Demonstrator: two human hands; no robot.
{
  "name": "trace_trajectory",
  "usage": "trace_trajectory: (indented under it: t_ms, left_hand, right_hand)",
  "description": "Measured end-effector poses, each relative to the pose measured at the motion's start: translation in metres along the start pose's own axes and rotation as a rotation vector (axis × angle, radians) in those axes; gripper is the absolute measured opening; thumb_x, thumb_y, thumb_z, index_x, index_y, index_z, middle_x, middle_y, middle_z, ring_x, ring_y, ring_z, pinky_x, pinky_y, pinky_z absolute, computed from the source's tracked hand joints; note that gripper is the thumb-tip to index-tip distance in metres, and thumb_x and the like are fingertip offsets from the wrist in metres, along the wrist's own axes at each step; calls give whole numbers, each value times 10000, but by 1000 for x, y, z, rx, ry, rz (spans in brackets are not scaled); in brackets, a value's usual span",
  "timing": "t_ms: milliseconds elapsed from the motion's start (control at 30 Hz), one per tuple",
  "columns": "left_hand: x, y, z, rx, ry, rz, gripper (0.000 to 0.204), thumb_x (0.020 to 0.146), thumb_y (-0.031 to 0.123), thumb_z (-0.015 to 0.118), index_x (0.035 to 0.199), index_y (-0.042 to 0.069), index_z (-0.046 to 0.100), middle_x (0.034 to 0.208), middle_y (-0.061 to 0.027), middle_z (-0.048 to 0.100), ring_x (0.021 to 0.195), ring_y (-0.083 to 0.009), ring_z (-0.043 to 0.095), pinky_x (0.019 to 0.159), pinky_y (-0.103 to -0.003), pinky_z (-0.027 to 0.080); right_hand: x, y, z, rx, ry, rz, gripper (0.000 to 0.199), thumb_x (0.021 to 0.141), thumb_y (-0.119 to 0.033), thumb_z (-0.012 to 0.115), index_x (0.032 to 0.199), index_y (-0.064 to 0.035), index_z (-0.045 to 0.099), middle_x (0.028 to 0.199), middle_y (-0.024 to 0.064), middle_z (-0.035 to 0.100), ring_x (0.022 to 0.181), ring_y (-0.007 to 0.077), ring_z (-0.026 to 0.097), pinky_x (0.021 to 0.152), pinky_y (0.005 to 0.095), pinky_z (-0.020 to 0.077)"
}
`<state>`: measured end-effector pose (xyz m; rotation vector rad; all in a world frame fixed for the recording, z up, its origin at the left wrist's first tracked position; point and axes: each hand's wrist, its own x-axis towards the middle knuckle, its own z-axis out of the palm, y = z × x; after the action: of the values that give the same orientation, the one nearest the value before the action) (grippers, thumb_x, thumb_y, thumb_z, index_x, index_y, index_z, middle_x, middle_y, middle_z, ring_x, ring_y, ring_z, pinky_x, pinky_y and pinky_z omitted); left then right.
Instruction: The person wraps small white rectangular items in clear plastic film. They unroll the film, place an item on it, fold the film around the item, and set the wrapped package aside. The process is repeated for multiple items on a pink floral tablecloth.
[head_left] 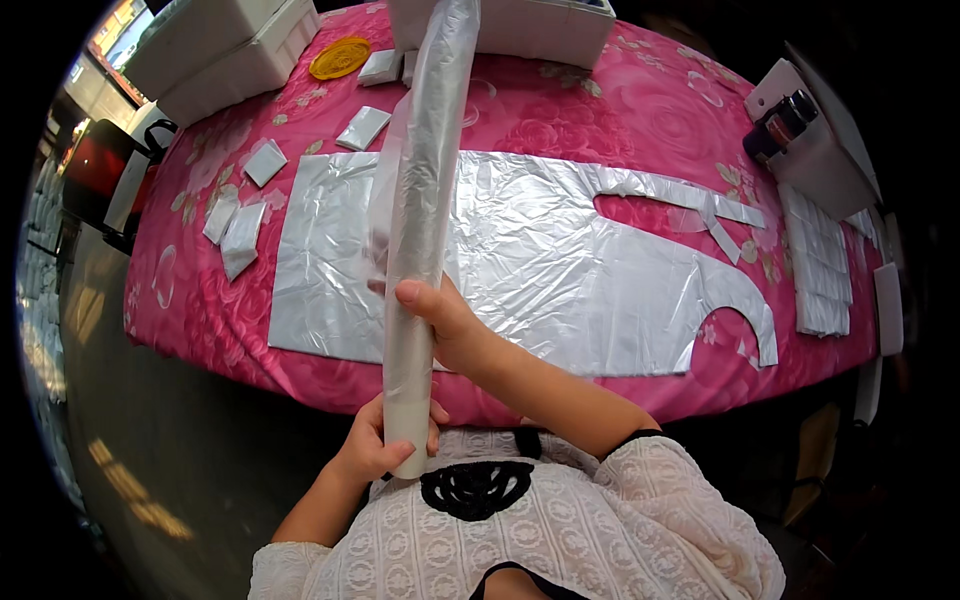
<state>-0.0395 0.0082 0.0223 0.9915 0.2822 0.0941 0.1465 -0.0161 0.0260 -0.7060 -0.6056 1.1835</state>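
A long roll of clear plastic film [425, 180] stands slanted in front of me, its far end leaning away over the table. My left hand [378, 447] is closed round its near end, close to my body, with the thumb on top. Halfway up, my right hand [445, 318] is wrapped round the roll, thumb across the front and fingers partly hidden behind the film. Beneath the roll lies a flat stack of shiny whitish plastic aprons [540, 270], with straps and curved cut-outs toward the right. A loose fold of film hangs along the roll's left side.
Small folded plastic packets [364, 128] lie on the pink floral tablecloth [190, 310] at left. White foam boxes [235, 75] and a yellow round lid [340, 58] stand behind. At right are a dark bottle [781, 126], an open white box [835, 150] and stacked folded plastic [815, 265].
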Motion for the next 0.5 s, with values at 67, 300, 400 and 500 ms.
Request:
trace_trajectory:
  t_ms: [67, 300, 400, 500]
  left_hand:
    - [13, 7, 13, -208, -205, -106, 649, 717, 301, 662, 1196, -59, 413, 860, -120, 574, 695, -160, 573, 621, -290, 488]
    - [39, -15, 10, -968, -759, -316, 689, 703, 429, 665, 1113, -80, 450, 703, -86, 533, 588, -160, 545, 535, -273, 478]
    - [47, 0, 18, -358, -300, -353, 615, 711, 454, 665, 1042, -38, 501, 741, -78, 552, 618, -152, 554, 556, -278, 478]
    - [49, -2, 23, 488, 150, -135, 471, 705, 365, 708, 955, 11, 525, 785, -81, 575, 648, -145, 564, 572, -286, 473]
  right_hand:
    - [-8, -20, 5, 171, -54, 3, 1035, 648, -540, 662, 1420, -72, 157, 1430, 145, 239, 1309, 263, 277, 1046, 383, 277]
    - [-29, -52, 3, 233, -205, -38, 809, 694, -385, 633, 1337, 2, 332, 1257, 198, 496, 1201, 295, 453, 999, 379, 328]
    - [-36, -53, -8, 128, -50, -28, 788, 707, -352, 642, 1328, 22, 332, 1222, 198, 526, 1177, 276, 480, 986, 361, 345]
    - [-36, -50, -6, -97, 117, -19, 846, 655, -394, 696, 1306, 24, 353, 1245, 218, 493, 1204, 313, 452, 1012, 406, 325]
